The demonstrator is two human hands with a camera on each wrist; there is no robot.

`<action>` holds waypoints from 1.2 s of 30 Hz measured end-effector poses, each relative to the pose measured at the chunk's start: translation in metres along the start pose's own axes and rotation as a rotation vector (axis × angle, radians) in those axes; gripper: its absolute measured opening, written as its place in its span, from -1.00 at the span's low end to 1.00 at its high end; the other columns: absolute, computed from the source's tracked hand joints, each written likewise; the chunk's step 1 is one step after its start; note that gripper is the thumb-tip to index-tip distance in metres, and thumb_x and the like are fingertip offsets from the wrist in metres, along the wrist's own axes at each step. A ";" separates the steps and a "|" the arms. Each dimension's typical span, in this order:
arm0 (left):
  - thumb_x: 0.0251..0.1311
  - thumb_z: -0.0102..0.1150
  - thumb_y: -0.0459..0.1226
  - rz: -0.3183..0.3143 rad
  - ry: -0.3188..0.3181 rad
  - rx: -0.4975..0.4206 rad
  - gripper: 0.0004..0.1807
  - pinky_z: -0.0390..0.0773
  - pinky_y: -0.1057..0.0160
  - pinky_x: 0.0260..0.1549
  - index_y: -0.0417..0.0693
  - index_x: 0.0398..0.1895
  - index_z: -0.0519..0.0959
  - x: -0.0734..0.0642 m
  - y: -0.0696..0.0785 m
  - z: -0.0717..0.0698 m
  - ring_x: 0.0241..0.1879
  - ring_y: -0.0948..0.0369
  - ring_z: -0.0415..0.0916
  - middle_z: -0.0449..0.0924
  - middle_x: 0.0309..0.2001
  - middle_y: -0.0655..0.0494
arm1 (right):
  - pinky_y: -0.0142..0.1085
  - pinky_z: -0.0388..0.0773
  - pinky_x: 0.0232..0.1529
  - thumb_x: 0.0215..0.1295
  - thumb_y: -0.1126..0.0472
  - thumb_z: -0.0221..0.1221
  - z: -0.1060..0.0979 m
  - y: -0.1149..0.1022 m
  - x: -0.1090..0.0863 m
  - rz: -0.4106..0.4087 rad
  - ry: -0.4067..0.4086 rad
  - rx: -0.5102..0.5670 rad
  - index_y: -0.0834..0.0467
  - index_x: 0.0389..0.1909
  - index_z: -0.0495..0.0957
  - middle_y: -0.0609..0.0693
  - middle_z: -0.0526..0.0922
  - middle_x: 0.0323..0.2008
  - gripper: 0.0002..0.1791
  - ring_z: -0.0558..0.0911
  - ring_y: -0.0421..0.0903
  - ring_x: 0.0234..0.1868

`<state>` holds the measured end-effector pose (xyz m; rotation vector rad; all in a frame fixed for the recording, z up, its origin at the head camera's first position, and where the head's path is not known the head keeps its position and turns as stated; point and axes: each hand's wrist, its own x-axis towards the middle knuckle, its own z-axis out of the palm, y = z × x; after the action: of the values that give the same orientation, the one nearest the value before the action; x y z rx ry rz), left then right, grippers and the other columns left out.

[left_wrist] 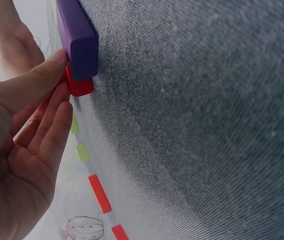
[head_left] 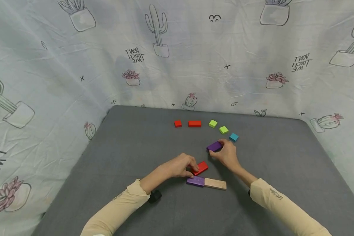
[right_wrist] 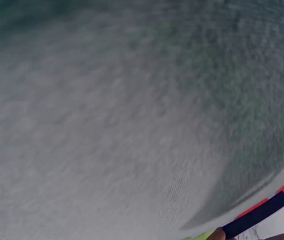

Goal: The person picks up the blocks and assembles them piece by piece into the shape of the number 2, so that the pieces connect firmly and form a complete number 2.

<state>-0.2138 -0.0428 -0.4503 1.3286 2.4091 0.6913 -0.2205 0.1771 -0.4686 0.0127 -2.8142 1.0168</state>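
Observation:
The left hand (head_left: pixel 181 165) is at a red rectangular block (head_left: pixel 203 167), its fingertips on the block's left end and its thumb close to a purple block (head_left: pixel 195 181). That purple block lies end to end with a plain wooden block (head_left: pixel 215 184). In the left wrist view, the thumb partly hides the red block (left_wrist: pixel 82 87), which shows behind the purple block (left_wrist: pixel 84 47). The right hand (head_left: pixel 227 153) pinches a second purple block (head_left: pixel 214 146) between thumb and fingers. This block looks dark (right_wrist: pixel 255 216) in the right wrist view, held by its two ends.
Farther back on the grey table (head_left: pixel 141 141) lie a small red block (head_left: pixel 178 123), a longer red block (head_left: pixel 194 123), two green blocks (head_left: pixel 213 123) and a blue block (head_left: pixel 233 137). A patterned cloth (head_left: pixel 177 75) hangs behind the table.

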 end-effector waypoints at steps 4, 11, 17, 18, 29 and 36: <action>-0.10 0.36 -0.28 -0.015 -0.001 -0.003 -0.72 0.41 0.52 -0.17 -0.02 -0.22 0.66 0.000 0.000 -0.002 -0.21 0.41 0.46 0.57 -0.25 0.25 | -0.07 0.51 -0.22 -0.15 0.13 0.37 -0.011 -0.001 0.000 0.000 0.002 0.021 0.43 -0.04 0.42 0.31 0.52 -0.17 -0.34 0.53 0.13 -0.18; -0.10 0.36 -0.29 -0.017 0.000 -0.006 -0.72 0.41 0.51 -0.15 -0.03 -0.22 0.66 -0.001 0.000 -0.004 -0.19 0.40 0.46 0.57 -0.24 0.23 | -0.08 0.49 -0.22 -0.15 0.11 0.38 -0.022 -0.009 -0.007 0.007 -0.029 0.041 0.39 -0.01 0.43 0.26 0.54 -0.18 -0.33 0.52 0.10 -0.17; -0.09 0.35 -0.27 -0.025 -0.012 0.008 -0.72 0.41 0.49 -0.14 -0.01 -0.21 0.66 -0.001 -0.001 -0.004 -0.19 0.41 0.46 0.57 -0.24 0.25 | -0.07 0.48 -0.20 -0.14 0.07 0.38 -0.023 -0.017 -0.017 -0.014 -0.062 0.056 0.34 0.01 0.45 0.24 0.54 -0.13 -0.32 0.52 0.11 -0.14; -0.09 0.35 -0.27 -0.027 -0.013 0.008 -0.72 0.41 0.49 -0.14 -0.01 -0.21 0.66 -0.001 -0.001 -0.004 -0.20 0.41 0.46 0.56 -0.24 0.25 | -0.06 0.48 -0.19 -0.14 0.07 0.38 -0.022 -0.018 -0.019 -0.022 -0.069 0.061 0.34 0.01 0.46 0.25 0.53 -0.12 -0.32 0.52 0.11 -0.13; -0.08 0.35 -0.27 -0.034 -0.015 -0.006 -0.72 0.42 0.50 -0.16 -0.01 -0.21 0.66 -0.002 0.001 -0.003 -0.19 0.40 0.46 0.56 -0.23 0.24 | -0.06 0.51 -0.19 -0.22 0.10 0.43 -0.014 -0.013 -0.023 -0.102 -0.064 0.062 0.34 -0.02 0.51 0.26 0.51 -0.10 -0.32 0.55 0.17 -0.14; -0.07 0.34 -0.27 -0.018 -0.018 0.002 -0.72 0.41 0.49 -0.13 -0.02 -0.20 0.65 -0.001 0.003 -0.002 -0.16 0.38 0.46 0.57 -0.22 0.23 | -0.08 0.51 -0.18 -0.20 0.09 0.43 -0.013 0.001 -0.017 -0.175 -0.103 0.056 0.31 -0.01 0.51 0.23 0.51 -0.11 -0.33 0.55 0.14 -0.14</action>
<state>-0.2121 -0.0430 -0.4473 1.3062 2.4055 0.6694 -0.2016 0.1854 -0.4621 0.3212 -2.8130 1.0820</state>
